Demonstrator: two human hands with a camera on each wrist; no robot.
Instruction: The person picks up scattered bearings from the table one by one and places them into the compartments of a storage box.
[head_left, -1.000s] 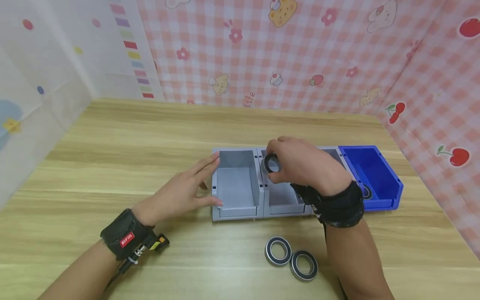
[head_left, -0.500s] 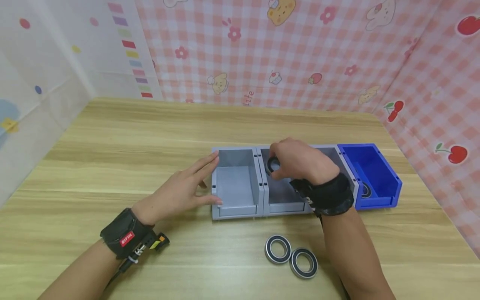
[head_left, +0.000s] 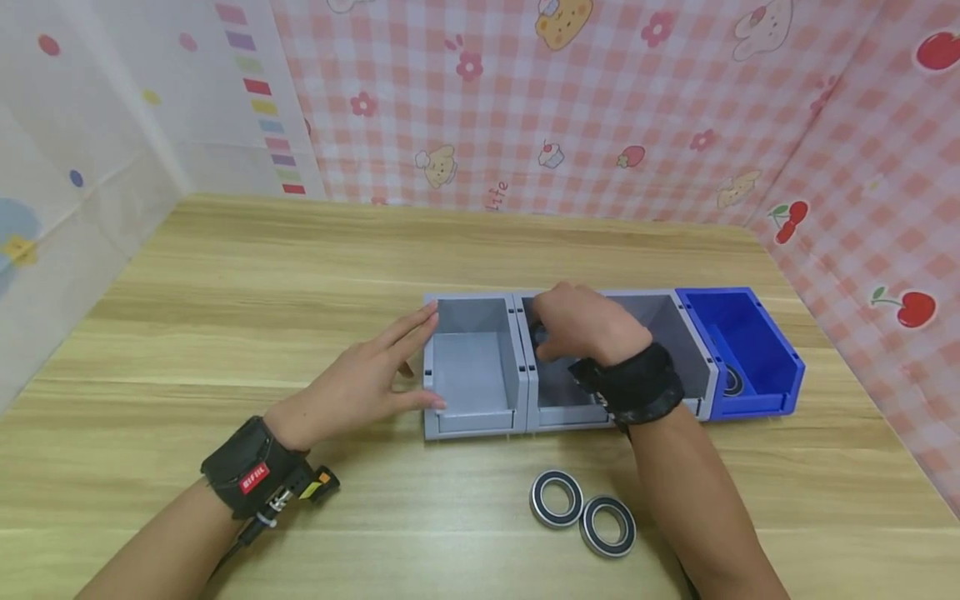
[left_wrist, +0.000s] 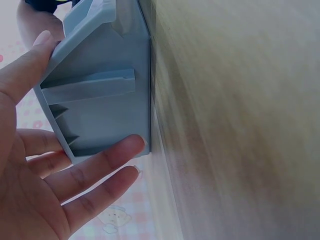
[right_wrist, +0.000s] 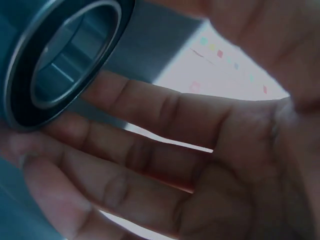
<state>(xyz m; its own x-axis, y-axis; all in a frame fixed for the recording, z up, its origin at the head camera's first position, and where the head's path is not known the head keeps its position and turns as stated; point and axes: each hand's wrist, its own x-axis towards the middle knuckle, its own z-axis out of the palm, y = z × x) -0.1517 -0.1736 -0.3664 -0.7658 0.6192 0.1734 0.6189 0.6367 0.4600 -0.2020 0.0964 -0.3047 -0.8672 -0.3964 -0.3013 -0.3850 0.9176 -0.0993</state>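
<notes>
Since the earlier frame, the right hand (head_left: 588, 321) has been shifted leftward and lowered within the second grey bin (head_left: 573, 414), and the held bearing (right_wrist: 22, 95) has been carried along with it. A wooden tabletop (head_left: 300, 250) is backed by a pink checked cloth (head_left: 495, 108). On the tabletop, grey bins are lined up side by side, the row being ended at the right by a blue bin (head_left: 757, 333). The leftmost grey bin (head_left: 472, 367) is touched at its outer side by the left hand (head_left: 360, 379), whose fingers are spread. By the right hand the held bearing is pinched, near that second bin's left wall. Two loose bearings (head_left: 537, 500), touching each other, are laid flat before the bins; another bearing (head_left: 739, 383), partly hidden, is seen at the blue bin's front left.
</notes>
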